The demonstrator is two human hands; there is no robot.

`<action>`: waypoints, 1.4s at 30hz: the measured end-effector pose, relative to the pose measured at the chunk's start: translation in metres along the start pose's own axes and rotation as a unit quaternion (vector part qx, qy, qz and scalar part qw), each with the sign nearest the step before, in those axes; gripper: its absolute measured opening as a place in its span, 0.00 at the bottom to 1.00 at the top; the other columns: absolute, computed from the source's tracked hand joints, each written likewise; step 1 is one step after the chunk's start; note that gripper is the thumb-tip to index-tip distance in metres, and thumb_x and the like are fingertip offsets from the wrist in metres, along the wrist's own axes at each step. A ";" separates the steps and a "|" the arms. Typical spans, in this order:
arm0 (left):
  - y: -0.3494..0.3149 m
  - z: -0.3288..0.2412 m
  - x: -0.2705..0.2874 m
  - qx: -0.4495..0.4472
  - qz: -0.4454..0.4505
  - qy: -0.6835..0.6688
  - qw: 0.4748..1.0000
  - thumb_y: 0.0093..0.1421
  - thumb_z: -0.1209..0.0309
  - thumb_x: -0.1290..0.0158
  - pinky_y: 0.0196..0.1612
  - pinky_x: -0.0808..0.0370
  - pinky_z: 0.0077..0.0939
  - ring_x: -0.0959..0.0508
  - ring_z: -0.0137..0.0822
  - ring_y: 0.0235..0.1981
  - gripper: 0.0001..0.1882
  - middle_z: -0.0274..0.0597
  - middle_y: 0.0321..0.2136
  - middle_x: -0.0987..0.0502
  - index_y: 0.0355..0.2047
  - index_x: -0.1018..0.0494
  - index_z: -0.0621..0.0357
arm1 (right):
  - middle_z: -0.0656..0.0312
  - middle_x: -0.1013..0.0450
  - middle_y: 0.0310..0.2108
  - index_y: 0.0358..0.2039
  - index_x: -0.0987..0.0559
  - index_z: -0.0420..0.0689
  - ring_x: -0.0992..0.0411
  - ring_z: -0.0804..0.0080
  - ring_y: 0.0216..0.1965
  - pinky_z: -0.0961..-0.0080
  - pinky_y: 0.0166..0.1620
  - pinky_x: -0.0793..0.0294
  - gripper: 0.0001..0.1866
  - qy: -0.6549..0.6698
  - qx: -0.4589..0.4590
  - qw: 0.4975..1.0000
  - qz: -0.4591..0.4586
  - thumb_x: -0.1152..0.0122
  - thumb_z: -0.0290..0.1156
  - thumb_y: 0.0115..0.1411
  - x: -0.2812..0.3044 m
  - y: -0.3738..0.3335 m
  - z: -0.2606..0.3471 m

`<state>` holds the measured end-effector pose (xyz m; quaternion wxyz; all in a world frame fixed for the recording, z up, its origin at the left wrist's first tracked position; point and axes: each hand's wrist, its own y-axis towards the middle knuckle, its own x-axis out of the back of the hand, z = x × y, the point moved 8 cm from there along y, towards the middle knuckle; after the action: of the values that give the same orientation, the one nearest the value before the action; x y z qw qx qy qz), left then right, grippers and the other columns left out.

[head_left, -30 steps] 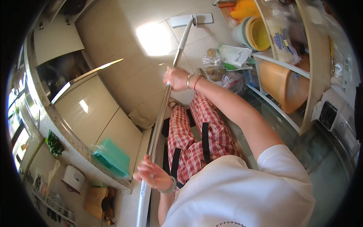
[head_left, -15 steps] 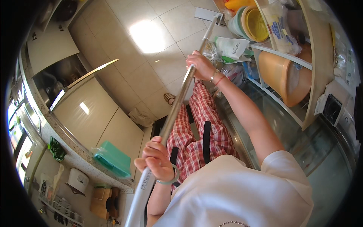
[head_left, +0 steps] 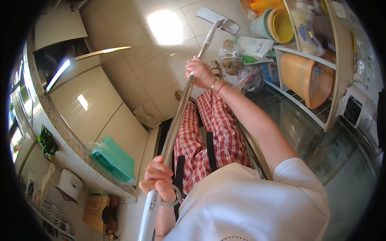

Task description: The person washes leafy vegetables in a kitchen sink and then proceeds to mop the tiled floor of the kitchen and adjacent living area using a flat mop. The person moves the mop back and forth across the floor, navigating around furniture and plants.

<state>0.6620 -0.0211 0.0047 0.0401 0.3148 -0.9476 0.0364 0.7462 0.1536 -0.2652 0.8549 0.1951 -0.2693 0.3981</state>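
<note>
A flat mop with a long metal and white pole slants across my body. Low on the pole, my left hand is wrapped round the white grip part. Farther out, my right hand closes round the pole near a white joint. The rectangular white mop head lies on the tiled floor at the far end, beyond my feet. It is next to a clear bag of round brownish things and a white and green package.
On the right stands a shelf rack with a peach-coloured tub and stacked basins with a yellow colander. To the left, an open cabinet door juts out under the speckled counter. A teal package sits at the counter's edge.
The mop head has slid left and turned, with more of it showing beside the rack. Both hands, still gripping the pole, have shifted slightly left. My right foot has come into view.
</note>
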 end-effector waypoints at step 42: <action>-0.116 0.013 0.107 -0.006 -0.173 -0.036 0.984 0.62 0.72 0.57 0.52 0.36 0.46 0.31 0.33 0.27 0.08 0.38 0.19 0.34 0.26 0.42 0.53 | 0.66 0.33 0.22 0.18 0.28 0.51 0.33 0.63 0.35 0.66 0.36 0.29 0.04 -0.080 0.080 0.956 0.271 0.44 0.32 0.47 -0.135 -0.019 0.089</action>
<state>0.6449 -0.1786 0.0075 0.0137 0.4749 -0.8799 0.0118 0.6616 0.0156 -0.2807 0.6719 0.2140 -0.3466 0.6185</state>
